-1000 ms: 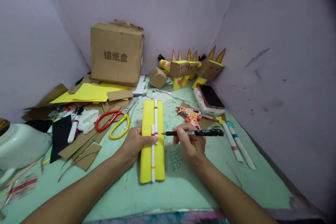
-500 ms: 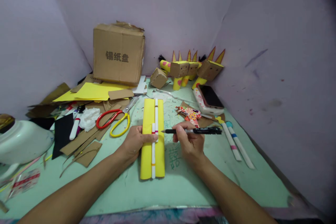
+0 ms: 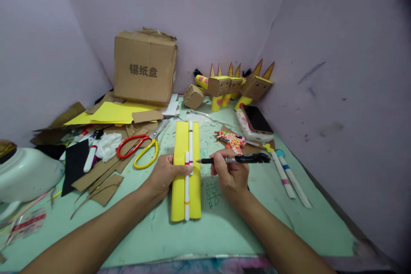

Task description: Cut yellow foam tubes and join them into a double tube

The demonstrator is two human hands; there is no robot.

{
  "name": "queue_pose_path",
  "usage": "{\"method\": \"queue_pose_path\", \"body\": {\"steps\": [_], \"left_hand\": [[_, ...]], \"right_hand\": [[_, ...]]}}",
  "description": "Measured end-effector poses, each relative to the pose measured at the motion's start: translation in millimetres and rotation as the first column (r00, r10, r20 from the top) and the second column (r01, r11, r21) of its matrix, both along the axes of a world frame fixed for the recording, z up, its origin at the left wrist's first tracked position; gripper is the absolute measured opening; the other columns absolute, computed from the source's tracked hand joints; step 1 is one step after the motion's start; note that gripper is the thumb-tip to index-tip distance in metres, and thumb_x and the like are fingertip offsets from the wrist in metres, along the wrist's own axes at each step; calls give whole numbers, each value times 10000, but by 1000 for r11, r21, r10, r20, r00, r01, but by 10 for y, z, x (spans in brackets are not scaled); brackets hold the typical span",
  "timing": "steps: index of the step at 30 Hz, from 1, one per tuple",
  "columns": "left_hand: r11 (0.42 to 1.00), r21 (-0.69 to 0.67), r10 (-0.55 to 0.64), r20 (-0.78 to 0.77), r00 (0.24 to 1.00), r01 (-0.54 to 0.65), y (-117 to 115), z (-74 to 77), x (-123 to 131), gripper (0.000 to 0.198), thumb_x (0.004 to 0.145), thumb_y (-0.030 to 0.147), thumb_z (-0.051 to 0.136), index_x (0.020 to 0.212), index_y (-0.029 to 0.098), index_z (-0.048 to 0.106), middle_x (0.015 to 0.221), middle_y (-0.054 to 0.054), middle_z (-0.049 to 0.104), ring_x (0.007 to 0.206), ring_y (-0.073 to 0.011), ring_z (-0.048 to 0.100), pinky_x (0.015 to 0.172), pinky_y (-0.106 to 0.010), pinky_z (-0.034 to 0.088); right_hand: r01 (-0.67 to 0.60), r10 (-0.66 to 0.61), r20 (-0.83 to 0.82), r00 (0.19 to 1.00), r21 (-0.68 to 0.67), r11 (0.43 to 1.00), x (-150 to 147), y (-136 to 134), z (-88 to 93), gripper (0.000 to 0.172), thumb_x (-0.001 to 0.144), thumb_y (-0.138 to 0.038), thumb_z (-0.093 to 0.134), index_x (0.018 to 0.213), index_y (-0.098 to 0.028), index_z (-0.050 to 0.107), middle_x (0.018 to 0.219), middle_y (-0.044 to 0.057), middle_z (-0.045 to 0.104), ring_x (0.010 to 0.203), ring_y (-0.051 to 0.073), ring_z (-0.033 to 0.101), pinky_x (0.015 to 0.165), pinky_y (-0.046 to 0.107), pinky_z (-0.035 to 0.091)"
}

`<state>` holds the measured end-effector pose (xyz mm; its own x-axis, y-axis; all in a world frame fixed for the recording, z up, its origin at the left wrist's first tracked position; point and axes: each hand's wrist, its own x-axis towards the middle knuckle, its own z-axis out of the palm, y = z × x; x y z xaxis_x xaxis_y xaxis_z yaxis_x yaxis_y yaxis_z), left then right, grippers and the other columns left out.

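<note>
A yellow paper piece (image 3: 180,197) with both long sides curled lies upright before me on the table. Along its middle rest two white marker pens, the lower marker (image 3: 187,195) with an orange band and the upper marker (image 3: 191,141) with a purple band, overlapping side by side. My left hand (image 3: 165,173) grips the yellow paper at its left edge, its thumb pressed over the markers. In my right hand (image 3: 233,175) is a black pen (image 3: 247,159), held between thumb and fingers, its tip pointing left close to the markers at the paper's right half.
Red-and-yellow scissors (image 3: 144,150), cardboard scraps (image 3: 107,188) and yellow sheets (image 3: 118,112) lie left. A cardboard box (image 3: 144,68) stands behind. Giraffe-like cardboard figures (image 3: 220,85) are at the back right, near a phone (image 3: 257,118). Two more markers (image 3: 293,180) lie right; a white pot-like vessel (image 3: 28,169) stands left.
Almost nothing differs. The view has shifted very slightly; both hands keep the same hold, and the pen tip stays beside the markers.
</note>
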<state>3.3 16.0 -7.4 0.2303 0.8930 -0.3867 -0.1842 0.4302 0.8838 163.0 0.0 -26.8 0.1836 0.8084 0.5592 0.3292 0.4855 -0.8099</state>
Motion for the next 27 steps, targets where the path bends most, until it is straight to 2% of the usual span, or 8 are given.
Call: {"method": "queue_pose_path", "body": {"steps": [13,27], "left_hand": [[1000,-7,-13,6,1000,13,-3,-16,-8,220,462,152,763,653,108,663,548,-42,684,457,-170,606,478,-278,501],[1000,-7,-10,24,1000,11,-3,-22,-3,228,466,137,759,673,109,669,557,-44,686,465,-174,610,483,-280,500]], "right_hand": [[-15,12,47,999,58,998,16,-4,-1,171,845,-259,489,714,-185,571,485,-32,520,426,115,509,431,238,406],[-20,18,59,998,42,999,6,4,1,154,833,-243,502,714,-181,577,476,-32,521,438,125,519,465,257,418]]}}
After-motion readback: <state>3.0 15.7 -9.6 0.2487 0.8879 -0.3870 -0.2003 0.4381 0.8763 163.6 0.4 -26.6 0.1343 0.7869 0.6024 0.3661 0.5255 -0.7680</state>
